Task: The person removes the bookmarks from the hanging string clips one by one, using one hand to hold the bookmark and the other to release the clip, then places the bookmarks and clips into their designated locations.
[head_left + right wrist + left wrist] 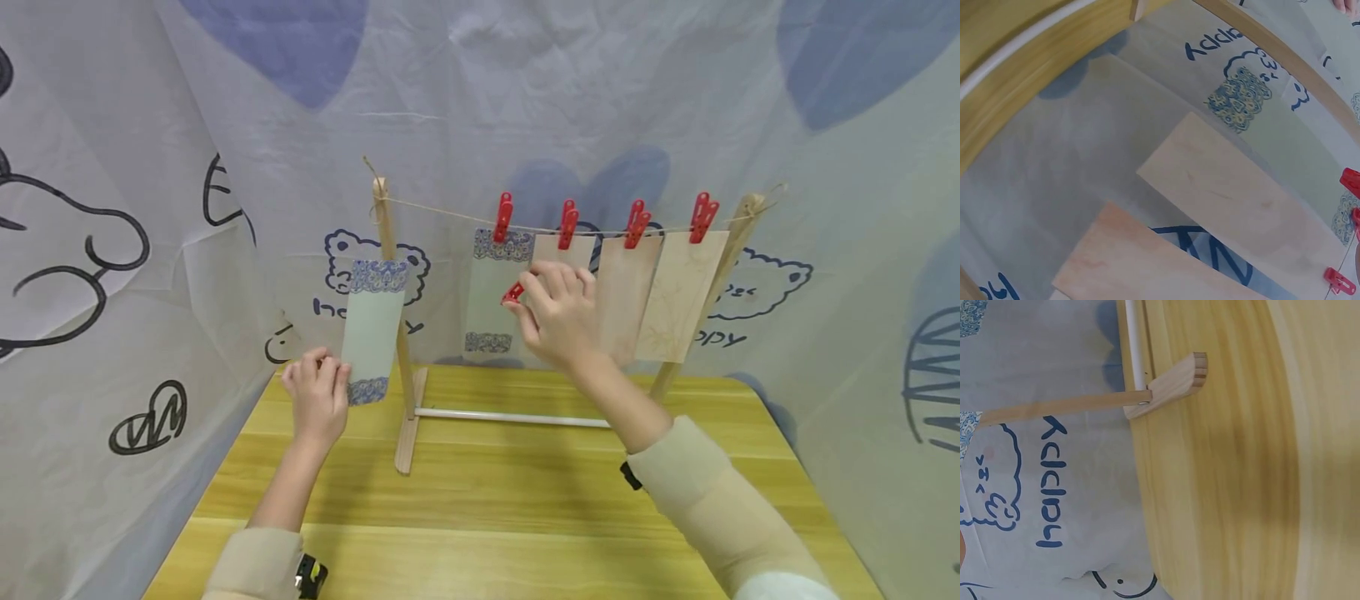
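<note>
My left hand (318, 396) grips a pale green paper card (372, 333) by its lower left edge; blue patterned bands cross both its ends. The card is upright in front of the left wooden post (386, 221). Between the thumb and fingers of my right hand (558, 312) is a small red clothespin (513, 292), below the string (442, 213). Behind that hand, a matching green card (487, 283) hangs from the string by a red clothespin (503, 218). In the left wrist view only a corner of the held card (967, 431) shows.
Further right hang a pinkish card (550, 250), a peach card (622, 287) and a cream card (678, 296), each under a red clothespin. A white rod (517, 417) joins the stand's feet on the wooden table (465, 517). A printed cloth (450, 67) hangs behind.
</note>
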Available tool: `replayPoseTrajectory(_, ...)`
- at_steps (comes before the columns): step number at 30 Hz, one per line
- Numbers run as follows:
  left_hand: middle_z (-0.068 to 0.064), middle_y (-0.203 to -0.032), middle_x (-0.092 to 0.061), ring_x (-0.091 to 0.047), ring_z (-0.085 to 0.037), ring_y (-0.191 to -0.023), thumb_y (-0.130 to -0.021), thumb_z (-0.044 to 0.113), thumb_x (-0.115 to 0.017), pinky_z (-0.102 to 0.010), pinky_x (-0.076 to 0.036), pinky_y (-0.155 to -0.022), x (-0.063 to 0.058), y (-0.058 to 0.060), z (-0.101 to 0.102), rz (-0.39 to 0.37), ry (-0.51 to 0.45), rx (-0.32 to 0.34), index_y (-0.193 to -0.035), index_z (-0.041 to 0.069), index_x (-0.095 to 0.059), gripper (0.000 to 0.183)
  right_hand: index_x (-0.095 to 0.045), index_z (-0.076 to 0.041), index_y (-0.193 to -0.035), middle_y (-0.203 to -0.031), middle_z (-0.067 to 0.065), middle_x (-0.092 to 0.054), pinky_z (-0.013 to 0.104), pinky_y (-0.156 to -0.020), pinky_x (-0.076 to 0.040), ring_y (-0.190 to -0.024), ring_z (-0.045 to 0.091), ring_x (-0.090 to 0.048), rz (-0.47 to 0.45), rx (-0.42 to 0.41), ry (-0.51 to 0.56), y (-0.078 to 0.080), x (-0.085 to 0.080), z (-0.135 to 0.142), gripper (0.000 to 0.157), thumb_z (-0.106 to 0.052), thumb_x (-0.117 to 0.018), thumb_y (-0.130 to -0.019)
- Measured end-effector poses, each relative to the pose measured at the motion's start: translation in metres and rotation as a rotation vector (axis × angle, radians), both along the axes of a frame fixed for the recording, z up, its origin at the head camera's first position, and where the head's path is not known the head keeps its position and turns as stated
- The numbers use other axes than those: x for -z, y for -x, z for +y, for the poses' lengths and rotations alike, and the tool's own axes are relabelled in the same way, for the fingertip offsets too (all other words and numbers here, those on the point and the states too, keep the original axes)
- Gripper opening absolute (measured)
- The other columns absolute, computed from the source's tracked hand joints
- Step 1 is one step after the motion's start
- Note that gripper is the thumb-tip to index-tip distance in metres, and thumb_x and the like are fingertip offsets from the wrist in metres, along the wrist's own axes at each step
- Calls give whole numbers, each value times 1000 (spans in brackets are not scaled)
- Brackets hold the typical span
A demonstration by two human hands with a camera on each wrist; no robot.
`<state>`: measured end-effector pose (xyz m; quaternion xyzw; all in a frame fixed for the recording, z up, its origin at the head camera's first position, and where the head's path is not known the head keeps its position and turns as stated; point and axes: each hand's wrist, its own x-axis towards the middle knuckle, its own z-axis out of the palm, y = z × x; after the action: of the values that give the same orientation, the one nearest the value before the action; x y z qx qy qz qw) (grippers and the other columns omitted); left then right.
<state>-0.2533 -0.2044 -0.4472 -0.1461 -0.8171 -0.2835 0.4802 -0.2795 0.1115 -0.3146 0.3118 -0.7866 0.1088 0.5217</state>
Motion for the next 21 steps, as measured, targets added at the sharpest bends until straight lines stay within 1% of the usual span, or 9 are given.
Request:
replayPoseTrajectory(4,-20,-98,-42,-39,-37,-82,-98,39,-33,-58,-20,-84,5,-4,-4,6,0,4,-79,-2,-49,47,-60,-5,-96,-102,12,-55,50,-85,-32,-96,29,-48,-29,9,-21,-3,10,5,29,-30,-56,-83)
replayPoseTrajectory(8,-20,-99,-43,-38,-36,-81,-97,39,-32,-57,-20,-82,9,-7,-9,8,1,-1,-79,-2,-49,48,-60,-4,-96,-102,12,-54,49,-85,-32,-96,29,-48,-65,18,-32,-6,19,9,33,-35,-53,-85)
replayPoseTrajectory(15,-20,-97,-41,-36,-35,-80,-97,38,-33,-57,-19,-81,14,-14,-15,4,4,-3,-78,0,-46,45,-61,-4,-97,-103,12,-54,50,-84,-33,-96,29,-49,-89,31,-38,-12,35,14,37,-38,-52,-84)
replayPoseTrajectory(21,-21,-97,-42,-37,-37,-79,-97,37,-34,-58,-20,-80,20,-20,-19,13,-7,-8,-77,-1,-46,45,-61,-3,-97,-104,13,-54,51,-84,-33,-97,29,-49,-141,28,-35,-16,47,17,40,-39,-49,-85)
